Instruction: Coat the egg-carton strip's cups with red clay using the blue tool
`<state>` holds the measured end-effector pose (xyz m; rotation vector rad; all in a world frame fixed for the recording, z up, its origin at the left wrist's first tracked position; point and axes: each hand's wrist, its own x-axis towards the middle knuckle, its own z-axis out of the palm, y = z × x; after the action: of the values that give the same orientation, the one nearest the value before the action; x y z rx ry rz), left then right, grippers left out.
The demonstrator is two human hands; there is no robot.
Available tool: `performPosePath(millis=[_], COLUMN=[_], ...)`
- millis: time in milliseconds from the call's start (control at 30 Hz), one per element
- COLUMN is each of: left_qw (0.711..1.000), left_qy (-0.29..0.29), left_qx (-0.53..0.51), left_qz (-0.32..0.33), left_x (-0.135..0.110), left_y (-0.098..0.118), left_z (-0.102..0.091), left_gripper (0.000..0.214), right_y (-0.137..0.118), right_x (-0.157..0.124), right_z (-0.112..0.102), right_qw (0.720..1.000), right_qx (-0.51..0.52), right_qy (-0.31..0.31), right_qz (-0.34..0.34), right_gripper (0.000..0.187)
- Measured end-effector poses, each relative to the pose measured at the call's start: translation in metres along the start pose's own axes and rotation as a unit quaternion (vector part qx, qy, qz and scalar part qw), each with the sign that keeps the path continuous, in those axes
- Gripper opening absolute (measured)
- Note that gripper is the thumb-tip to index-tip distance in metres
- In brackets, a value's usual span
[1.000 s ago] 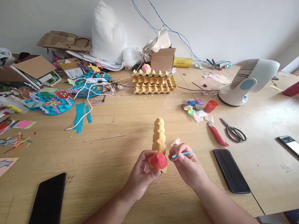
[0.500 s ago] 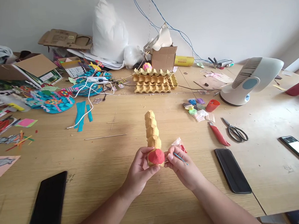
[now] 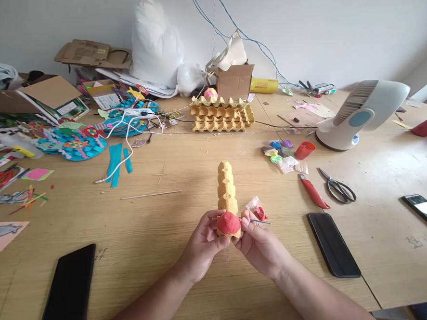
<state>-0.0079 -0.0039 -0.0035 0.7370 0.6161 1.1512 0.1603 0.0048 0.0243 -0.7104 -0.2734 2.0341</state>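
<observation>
A yellow strip cut from an egg carton (image 3: 226, 188) points away from me, its bumps facing up. Red clay (image 3: 228, 223) covers the bump at its near end. My left hand (image 3: 203, 242) is closed on that near end from the left, thumb below the red part. Pinched in my right hand (image 3: 259, 239) is a thin blue stick-like tool (image 3: 262, 221), its inner end at the right edge of the red clay. The right fingers also touch the strip's side. Just beyond that hand lies a clear bag of red clay (image 3: 257, 208).
Right of my hands lie a phone (image 3: 333, 244), scissors (image 3: 340, 186), a red-handled cutter (image 3: 314, 191) and bags of coloured clay (image 3: 279, 156). A dark tablet (image 3: 66, 289) lies front left. Egg trays (image 3: 218, 125) and a white fan (image 3: 359, 117) stand farther back.
The egg-carton strip has shifted a little right and now points straighter away. The blue tool has swung from a downward slant to nearly level, and the right fingers sit closer against the strip.
</observation>
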Motion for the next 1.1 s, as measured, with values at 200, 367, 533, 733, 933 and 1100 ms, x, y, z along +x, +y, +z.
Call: performPosePath(millis=[200, 367, 533, 733, 933, 1100], left_qw=[0.998, 0.991, 0.991, 0.991, 0.990, 0.992], left_qy=[-0.014, 0.011, 0.012, 0.007, -0.003, 0.016], left_qx=[-0.061, -0.123, -0.118, -0.121, -0.128, -0.115], left_qz=[-0.031, -0.060, -0.063, -0.065, -0.056, -0.057], left_x=[0.0000, -0.0008, -0.0021, -0.0029, -0.0020, -0.0008], left_y=[0.0006, 0.0010, 0.0007, 0.0013, -0.0008, 0.0014], left_z=[-0.0020, -0.0032, -0.0057, -0.0049, -0.0066, -0.0066], left_gripper=[0.048, 0.032, 0.029, 0.030, 0.032, 0.033], right_y=[0.0015, 0.0058, 0.0057, 0.0038, 0.0023, 0.0001], right_x=[0.0006, -0.0009, -0.0030, -0.0043, -0.0051, -0.0072], right_z=[-0.0009, -0.0003, 0.0018, 0.0013, 0.0014, 0.0058], right_qw=[0.999, 0.999, 0.998, 0.997, 0.997, 0.997], right_qx=[0.010, -0.002, -0.024, -0.042, -0.053, -0.045], right_qy=[0.001, -0.007, -0.027, -0.040, -0.037, -0.041], right_qz=[-0.037, -0.046, -0.051, -0.044, -0.048, -0.037], right_gripper=[0.025, 0.026, 0.031, 0.033, 0.033, 0.032])
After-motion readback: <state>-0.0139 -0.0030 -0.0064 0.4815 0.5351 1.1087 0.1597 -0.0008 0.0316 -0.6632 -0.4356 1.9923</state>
